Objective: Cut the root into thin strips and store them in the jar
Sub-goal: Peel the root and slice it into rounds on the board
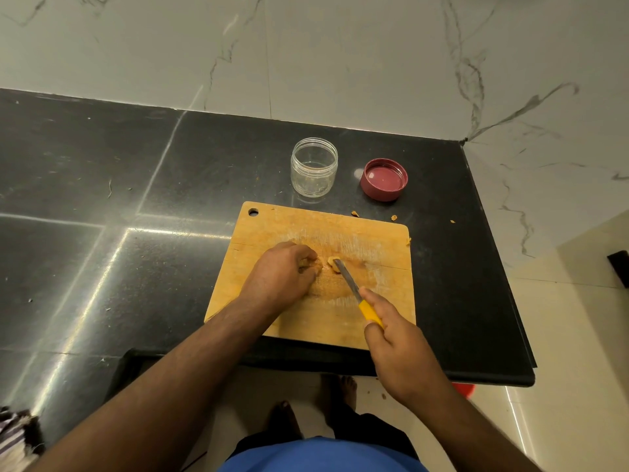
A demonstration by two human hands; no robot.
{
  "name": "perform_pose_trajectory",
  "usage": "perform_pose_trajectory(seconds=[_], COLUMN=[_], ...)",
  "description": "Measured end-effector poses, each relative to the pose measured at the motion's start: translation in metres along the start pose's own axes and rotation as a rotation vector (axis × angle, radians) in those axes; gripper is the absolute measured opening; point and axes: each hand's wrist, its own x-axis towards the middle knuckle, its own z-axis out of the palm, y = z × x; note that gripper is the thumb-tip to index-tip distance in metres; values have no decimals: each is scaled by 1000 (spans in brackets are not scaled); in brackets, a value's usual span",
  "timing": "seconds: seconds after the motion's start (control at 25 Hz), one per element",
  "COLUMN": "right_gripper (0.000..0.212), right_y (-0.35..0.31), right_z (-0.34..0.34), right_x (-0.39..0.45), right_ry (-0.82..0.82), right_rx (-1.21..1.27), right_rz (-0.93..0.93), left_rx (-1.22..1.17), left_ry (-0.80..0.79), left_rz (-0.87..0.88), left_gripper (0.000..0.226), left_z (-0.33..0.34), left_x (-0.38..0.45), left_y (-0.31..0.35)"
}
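A small tan root lies in the middle of the wooden cutting board. My left hand has its fingers curled over the root's left part and hides most of it. My right hand grips the yellow handle of a small knife. The blade tip rests on the root's right end. Behind the board stands a clear jar, open at the top, with only a few specks inside. Its dark red lid lies upside down to the right of the jar.
The board sits on a black stone counter near its front edge, with the counter's right edge close by. A few root scraps lie behind the board. A marble wall rises behind. A striped cloth shows at the bottom left.
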Motion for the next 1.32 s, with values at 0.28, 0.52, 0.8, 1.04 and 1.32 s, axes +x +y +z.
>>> perform_pose_trajectory(seconds=[0.28,0.52,0.8,1.04,1.32], right_gripper=[52,55,56,56,56], right_y=[-8,-15,-13,-13,-10], right_z=[7,20,29,28,26], right_x=[7,12,13,16,15], right_ry=[-11,-34,1,-41,-22], right_rx=[-99,-238,-328,-292,-320], right_rz=[-66,-116,-146,-142,-158], left_rx=[-25,-32,-36,-35,-41], left_ry=[37,64,68,68,60], left_rz=[-25,-34,-30,-20,-32], left_gripper=[35,32,31,31,33], left_z=[2,4,4,4,4], left_x=[-1,-2,-2,-2,0], left_y=[-2,0,-2,-2,-2])
